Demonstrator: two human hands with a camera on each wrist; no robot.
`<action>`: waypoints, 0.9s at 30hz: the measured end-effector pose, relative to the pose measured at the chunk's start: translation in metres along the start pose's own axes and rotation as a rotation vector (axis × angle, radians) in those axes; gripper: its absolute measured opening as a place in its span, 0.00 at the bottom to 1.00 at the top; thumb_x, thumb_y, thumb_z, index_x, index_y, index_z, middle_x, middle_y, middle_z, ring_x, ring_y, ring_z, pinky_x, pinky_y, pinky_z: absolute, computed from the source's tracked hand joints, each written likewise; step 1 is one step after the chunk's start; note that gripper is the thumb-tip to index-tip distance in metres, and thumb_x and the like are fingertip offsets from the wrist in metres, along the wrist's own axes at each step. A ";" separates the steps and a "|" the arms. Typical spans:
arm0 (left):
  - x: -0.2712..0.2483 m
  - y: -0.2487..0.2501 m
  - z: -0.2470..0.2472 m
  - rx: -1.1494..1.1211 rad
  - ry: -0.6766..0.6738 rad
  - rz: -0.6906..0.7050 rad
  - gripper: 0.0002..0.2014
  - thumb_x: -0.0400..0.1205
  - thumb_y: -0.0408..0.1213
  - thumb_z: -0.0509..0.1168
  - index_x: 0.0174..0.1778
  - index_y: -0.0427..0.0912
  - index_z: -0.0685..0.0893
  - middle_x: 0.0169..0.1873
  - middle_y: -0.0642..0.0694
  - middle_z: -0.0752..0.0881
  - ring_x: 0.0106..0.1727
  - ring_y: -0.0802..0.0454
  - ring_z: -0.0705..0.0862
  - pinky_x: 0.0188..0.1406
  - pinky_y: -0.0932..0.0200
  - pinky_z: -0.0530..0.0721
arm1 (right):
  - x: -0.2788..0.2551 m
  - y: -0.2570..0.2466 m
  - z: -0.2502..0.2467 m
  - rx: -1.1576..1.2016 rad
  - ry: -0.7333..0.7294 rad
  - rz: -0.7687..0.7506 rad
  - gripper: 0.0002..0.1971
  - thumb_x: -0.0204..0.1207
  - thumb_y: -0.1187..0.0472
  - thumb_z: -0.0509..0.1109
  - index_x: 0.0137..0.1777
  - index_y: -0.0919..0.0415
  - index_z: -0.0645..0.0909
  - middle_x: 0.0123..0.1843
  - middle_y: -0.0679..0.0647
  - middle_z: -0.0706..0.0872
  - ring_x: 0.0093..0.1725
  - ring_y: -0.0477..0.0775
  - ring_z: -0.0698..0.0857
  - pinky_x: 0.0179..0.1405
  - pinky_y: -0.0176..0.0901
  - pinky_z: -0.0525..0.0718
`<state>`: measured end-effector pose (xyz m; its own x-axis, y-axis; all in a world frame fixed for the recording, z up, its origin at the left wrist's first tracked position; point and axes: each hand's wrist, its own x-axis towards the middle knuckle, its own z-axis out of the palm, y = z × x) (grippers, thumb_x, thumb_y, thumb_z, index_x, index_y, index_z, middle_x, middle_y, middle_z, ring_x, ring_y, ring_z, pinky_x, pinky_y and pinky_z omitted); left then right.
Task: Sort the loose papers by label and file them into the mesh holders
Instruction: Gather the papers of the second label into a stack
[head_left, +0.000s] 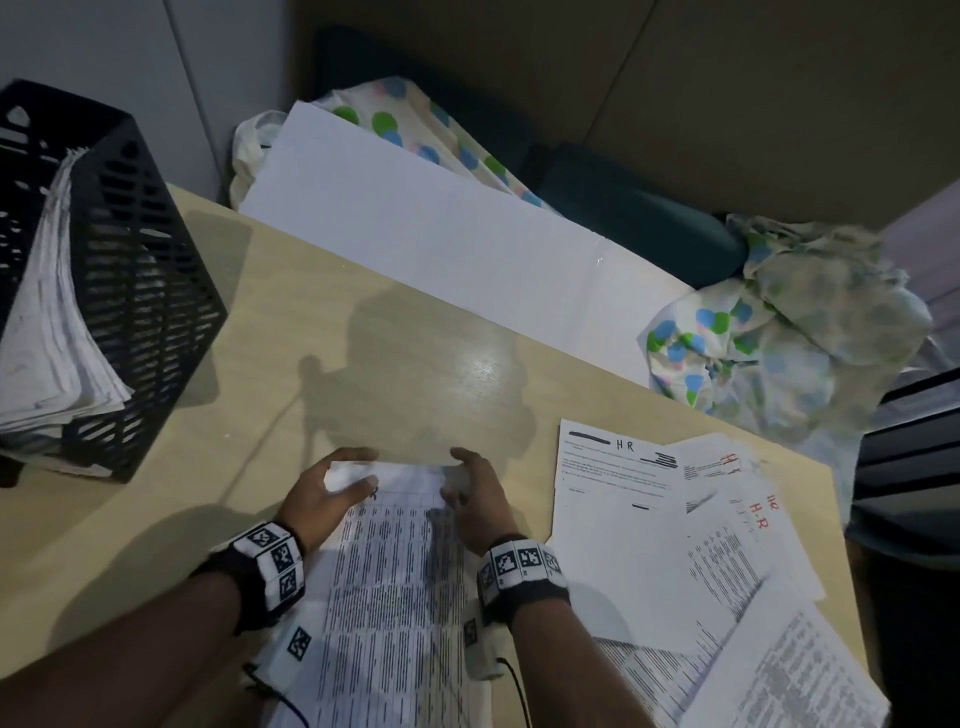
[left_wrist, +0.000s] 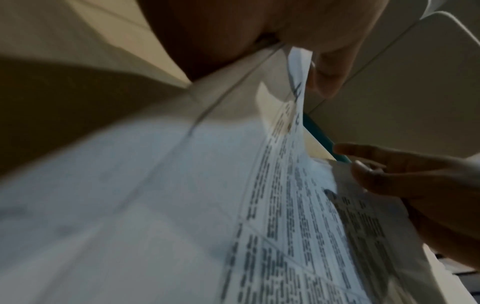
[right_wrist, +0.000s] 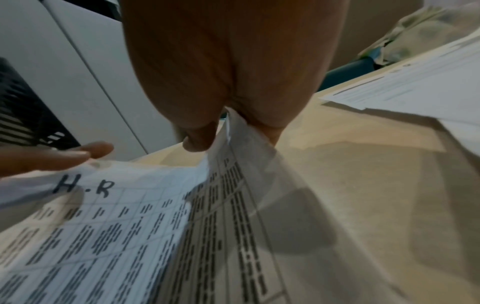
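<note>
A printed table sheet (head_left: 395, 571) with "H.R" handwritten at its top (right_wrist: 83, 187) lies at the near edge of the wooden desk, its top end lifted. My left hand (head_left: 349, 475) pinches its top left corner between thumb and fingers (left_wrist: 322, 67). At the top right corner my right hand (head_left: 456, 477) pinches the sheet (right_wrist: 233, 185) too. A black mesh holder (head_left: 130, 291) with a stack of papers (head_left: 47, 332) in it stands at the desk's far left. Loose papers (head_left: 649, 519) marked "HR" are spread on the right.
A large white board (head_left: 441, 223) leans along the desk's far edge. Dotted cloth (head_left: 779, 343) is bunched past the far right corner. The desk top (head_left: 405, 364) between the holder and the loose papers is bare wood. A cable runs under my right wrist.
</note>
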<state>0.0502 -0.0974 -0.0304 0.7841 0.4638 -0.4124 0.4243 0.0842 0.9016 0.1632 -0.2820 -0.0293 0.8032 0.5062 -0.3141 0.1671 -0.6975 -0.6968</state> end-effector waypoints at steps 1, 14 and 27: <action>0.000 -0.002 -0.001 0.015 -0.008 -0.008 0.15 0.66 0.52 0.74 0.48 0.58 0.86 0.46 0.52 0.90 0.52 0.49 0.86 0.60 0.46 0.80 | 0.001 -0.001 0.002 -0.029 -0.021 -0.004 0.23 0.78 0.68 0.67 0.73 0.58 0.71 0.66 0.53 0.75 0.59 0.47 0.77 0.61 0.33 0.74; -0.023 -0.025 -0.001 0.326 -0.313 -0.058 0.19 0.70 0.42 0.74 0.57 0.47 0.84 0.51 0.50 0.90 0.54 0.52 0.87 0.55 0.52 0.84 | -0.042 0.109 -0.095 -0.250 0.602 0.514 0.26 0.70 0.50 0.76 0.67 0.56 0.78 0.70 0.61 0.75 0.68 0.63 0.75 0.65 0.57 0.76; -0.015 -0.033 0.002 0.373 -0.079 -0.113 0.21 0.75 0.38 0.73 0.64 0.44 0.81 0.57 0.45 0.88 0.54 0.48 0.85 0.55 0.55 0.79 | -0.102 0.174 -0.138 -0.527 0.170 0.691 0.42 0.64 0.43 0.80 0.72 0.64 0.69 0.71 0.62 0.68 0.71 0.64 0.69 0.69 0.57 0.73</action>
<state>0.0255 -0.1088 -0.0546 0.7494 0.3991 -0.5283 0.6339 -0.2023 0.7465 0.1889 -0.5248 -0.0297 0.8891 -0.1678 -0.4258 -0.1789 -0.9838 0.0141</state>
